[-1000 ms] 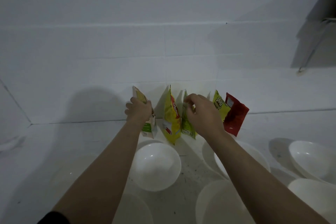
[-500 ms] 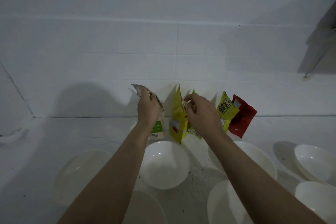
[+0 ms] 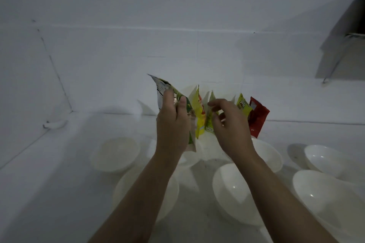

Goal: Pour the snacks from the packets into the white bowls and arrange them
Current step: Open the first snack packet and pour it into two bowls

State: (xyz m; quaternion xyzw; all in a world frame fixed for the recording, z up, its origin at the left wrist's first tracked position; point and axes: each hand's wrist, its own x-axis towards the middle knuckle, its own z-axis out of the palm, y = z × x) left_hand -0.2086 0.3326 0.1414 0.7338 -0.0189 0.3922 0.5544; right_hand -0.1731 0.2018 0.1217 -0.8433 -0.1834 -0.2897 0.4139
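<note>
Lifting the green-and-white packet (image 3: 173, 104) off the worktop (image 3: 59, 183), my left hand (image 3: 171, 124) grips it; my right hand (image 3: 229, 124), loosely curled and empty, has released the green packet (image 3: 209, 122), so pouring comes next.

The only legible print is "360", in large yellow-outlined figures near the top of the small lime-green foil snack packet (image 3: 243, 105) standing by the wall. Lettering on the other packets is too blurred to read.
</note>
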